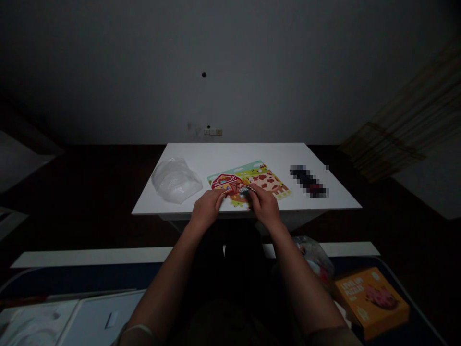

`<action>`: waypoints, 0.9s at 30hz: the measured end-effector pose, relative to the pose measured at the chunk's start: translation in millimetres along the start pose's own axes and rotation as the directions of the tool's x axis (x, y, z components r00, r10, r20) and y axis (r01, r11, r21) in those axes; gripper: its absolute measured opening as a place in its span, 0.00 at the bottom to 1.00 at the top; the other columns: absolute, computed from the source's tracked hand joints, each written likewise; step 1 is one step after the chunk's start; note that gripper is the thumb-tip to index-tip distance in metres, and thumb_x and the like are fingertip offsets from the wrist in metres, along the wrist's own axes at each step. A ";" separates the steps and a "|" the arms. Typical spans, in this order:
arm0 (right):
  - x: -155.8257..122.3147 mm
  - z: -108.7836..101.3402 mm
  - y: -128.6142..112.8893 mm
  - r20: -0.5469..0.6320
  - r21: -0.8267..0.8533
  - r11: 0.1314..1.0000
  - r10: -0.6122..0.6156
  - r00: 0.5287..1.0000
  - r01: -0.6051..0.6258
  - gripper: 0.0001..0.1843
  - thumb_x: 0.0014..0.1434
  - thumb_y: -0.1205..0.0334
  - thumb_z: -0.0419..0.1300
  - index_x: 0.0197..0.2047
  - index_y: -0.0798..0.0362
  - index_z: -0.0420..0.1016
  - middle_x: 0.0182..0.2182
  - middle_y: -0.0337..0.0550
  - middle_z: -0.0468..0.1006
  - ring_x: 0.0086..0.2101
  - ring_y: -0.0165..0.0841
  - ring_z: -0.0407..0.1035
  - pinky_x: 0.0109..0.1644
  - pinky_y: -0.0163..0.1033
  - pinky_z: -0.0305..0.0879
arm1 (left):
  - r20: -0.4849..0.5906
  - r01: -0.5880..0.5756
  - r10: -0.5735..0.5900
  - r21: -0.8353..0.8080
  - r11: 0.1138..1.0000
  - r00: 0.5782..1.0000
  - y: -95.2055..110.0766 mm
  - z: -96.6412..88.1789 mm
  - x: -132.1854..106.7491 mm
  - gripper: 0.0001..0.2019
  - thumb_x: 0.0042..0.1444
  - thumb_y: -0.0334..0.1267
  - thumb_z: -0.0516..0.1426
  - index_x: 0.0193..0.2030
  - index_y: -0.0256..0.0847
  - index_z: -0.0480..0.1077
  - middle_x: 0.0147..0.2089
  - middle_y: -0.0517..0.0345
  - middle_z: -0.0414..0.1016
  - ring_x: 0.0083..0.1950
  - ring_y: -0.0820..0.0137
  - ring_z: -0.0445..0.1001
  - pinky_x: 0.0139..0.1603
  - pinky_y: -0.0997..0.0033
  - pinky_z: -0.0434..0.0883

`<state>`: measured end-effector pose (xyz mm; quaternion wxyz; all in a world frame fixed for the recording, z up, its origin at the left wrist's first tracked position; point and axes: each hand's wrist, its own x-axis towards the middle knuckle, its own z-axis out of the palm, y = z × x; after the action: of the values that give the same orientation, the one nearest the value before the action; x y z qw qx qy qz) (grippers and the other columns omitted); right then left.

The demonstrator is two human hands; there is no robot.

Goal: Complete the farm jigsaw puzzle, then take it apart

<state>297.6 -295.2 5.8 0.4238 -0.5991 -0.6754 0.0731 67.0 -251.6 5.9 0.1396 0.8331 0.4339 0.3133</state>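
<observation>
A colourful jigsaw puzzle (268, 178) with a red barn and a pink-spotted animal lies on the white table (237, 151), near its front edge. My left hand (207, 207) is closed at the puzzle's lower left, fingers pinched at what looks like a puzzle piece by the barn. My right hand (265, 205) is closed over the lower middle, thumb and fingers pinching a small dark-and-white puzzle piece (245, 190). Both pieces are partly hidden by the fingers. Loose-looking knobbed edges show along the puzzle's bottom.
To the left on the table rests a crumpled clear plastic bag (175, 180). A blurred-out dark object (308, 181) lies at the right. Beside my right forearm are another plastic bag (317, 254) and an orange puzzle box (374, 300). An open white case (97, 317) sits at lower left.
</observation>
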 end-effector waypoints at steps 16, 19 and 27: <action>-46.1 -17.0 31.9 0.292 -0.267 0.903 -0.256 0.921 0.336 0.28 0.70 0.61 0.54 0.72 0.48 0.61 0.67 0.48 0.67 0.67 0.46 0.60 0.71 0.61 0.57 | 0.331 -0.298 0.200 0.277 0.914 0.922 25.9 18.6 -3.4 0.24 0.70 0.44 0.55 0.71 0.47 0.63 0.75 0.53 0.59 0.75 0.57 0.58 0.74 0.52 0.58; -41.2 -19.0 35.0 0.272 -0.226 0.915 -0.269 0.924 0.333 0.24 0.72 0.64 0.50 0.69 0.46 0.67 0.63 0.46 0.73 0.63 0.43 0.66 0.69 0.57 0.62 | 0.343 -0.280 0.190 0.235 0.931 0.920 27.4 13.8 -2.2 0.22 0.72 0.43 0.51 0.70 0.48 0.65 0.73 0.55 0.64 0.73 0.59 0.61 0.73 0.52 0.60; -12.2 -30.6 33.4 0.256 -0.194 0.964 -0.132 0.958 0.184 0.19 0.73 0.56 0.49 0.59 0.47 0.75 0.52 0.50 0.81 0.51 0.48 0.76 0.53 0.55 0.74 | 0.305 0.002 -0.050 0.157 0.988 0.951 31.8 3.4 23.2 0.21 0.74 0.48 0.46 0.68 0.53 0.67 0.63 0.53 0.75 0.57 0.53 0.78 0.53 0.53 0.75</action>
<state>341.9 -309.3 -1.0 0.2759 -0.5720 -0.7716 0.0372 99.2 -251.2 28.7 0.1445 0.8743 0.4407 0.1431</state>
